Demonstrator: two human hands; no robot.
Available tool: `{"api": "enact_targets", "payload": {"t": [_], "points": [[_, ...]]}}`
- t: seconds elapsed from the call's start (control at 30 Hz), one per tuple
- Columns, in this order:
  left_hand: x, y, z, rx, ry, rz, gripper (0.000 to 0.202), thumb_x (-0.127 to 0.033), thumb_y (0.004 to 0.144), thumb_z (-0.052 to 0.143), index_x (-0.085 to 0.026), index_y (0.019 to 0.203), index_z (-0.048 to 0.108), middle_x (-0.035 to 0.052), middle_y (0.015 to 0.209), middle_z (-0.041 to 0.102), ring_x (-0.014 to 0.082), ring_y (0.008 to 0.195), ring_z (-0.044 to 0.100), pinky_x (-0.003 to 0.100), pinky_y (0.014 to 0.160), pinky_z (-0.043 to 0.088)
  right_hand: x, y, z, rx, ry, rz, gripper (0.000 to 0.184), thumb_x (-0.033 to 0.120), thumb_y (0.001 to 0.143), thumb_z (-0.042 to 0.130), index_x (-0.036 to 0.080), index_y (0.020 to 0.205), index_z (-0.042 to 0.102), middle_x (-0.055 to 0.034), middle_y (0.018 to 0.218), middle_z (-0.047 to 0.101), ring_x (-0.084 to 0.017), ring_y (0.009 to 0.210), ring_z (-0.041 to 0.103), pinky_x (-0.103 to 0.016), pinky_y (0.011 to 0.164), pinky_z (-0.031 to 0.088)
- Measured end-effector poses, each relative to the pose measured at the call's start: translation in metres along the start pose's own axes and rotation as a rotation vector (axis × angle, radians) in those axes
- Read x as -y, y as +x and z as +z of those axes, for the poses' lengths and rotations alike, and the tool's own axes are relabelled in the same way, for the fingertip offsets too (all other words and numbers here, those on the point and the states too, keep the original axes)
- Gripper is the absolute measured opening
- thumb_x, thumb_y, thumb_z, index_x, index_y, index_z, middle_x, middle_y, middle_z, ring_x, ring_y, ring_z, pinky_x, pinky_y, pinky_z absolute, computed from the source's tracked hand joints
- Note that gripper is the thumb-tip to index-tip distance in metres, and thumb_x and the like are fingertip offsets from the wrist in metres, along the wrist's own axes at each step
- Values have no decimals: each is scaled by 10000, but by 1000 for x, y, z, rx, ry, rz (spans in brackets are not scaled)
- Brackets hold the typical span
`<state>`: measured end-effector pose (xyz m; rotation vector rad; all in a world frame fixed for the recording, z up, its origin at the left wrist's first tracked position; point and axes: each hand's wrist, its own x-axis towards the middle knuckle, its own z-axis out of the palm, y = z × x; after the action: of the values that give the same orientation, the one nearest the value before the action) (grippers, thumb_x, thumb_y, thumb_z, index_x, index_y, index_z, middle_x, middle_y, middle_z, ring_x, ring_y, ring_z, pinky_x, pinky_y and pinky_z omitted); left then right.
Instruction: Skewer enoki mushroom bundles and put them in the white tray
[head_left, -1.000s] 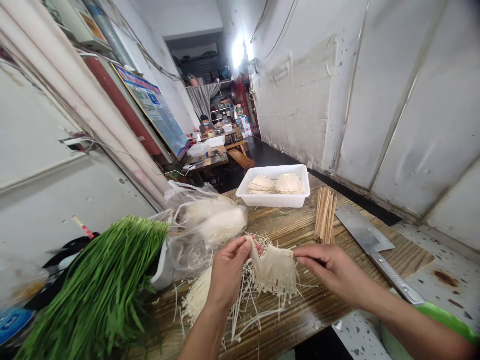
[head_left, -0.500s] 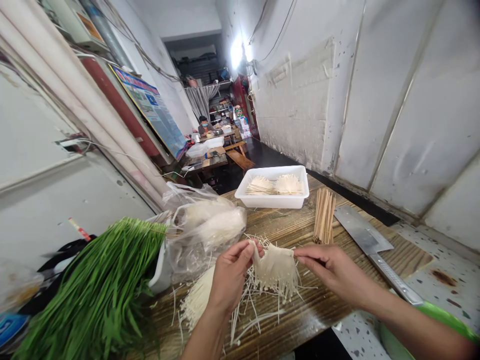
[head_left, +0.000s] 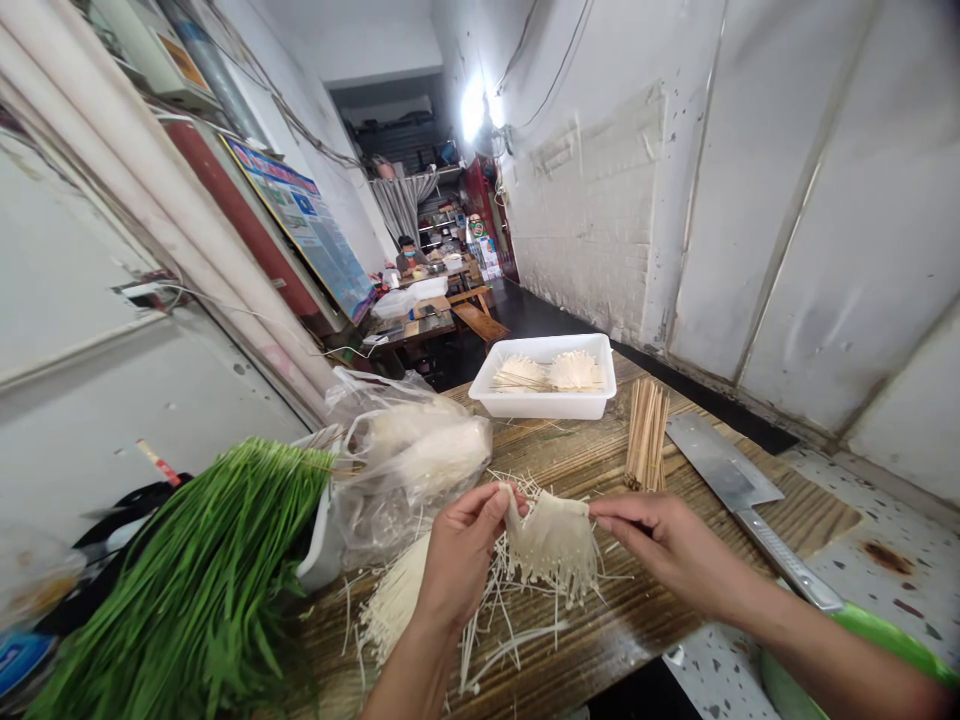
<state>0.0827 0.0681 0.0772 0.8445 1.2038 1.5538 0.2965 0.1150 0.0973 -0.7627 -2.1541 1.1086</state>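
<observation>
My left hand is closed, thumb and fingertips pinching a small strip of enoki mushrooms. Beside it hangs a flat fan of enoki mushrooms, caps downward. At the fan's upper right edge my right hand is closed in a pinch on what looks like the end of a thin bamboo skewer, mostly hidden by the fingers and mushrooms. Loose enoki stems lie scattered on the wooden board underneath. A thicker bunch of enoki rests to the left, partly behind my left forearm.
A white tray with skewered enoki stands at the back. To its right are a bundle of bamboo skewers and a cleaver. On the left are a clear plastic bag and green chives. A person sits far back.
</observation>
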Motion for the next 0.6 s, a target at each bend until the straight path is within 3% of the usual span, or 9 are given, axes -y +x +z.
{"api": "enact_targets", "payload": {"t": [0.33, 0.6], "points": [[-3, -1, 4, 0, 16, 3, 241, -359, 673, 715, -151, 793, 699, 39, 726, 693, 149, 724, 614, 282, 736, 483, -3, -1, 0, -10, 7, 7, 282, 312, 911, 443, 270, 1046, 687, -34, 966, 710, -204, 825, 643, -337, 753, 506], [-1, -1, 3, 32, 65, 35, 205, -337, 722, 680, -149, 802, 696, 32, 733, 686, 145, 736, 604, 270, 742, 465, -1, -2, -1, 0, -5, -2, 292, 311, 919, 419, 243, 935, 702, -29, 804, 695, -197, 777, 632, -309, 726, 494]]}}
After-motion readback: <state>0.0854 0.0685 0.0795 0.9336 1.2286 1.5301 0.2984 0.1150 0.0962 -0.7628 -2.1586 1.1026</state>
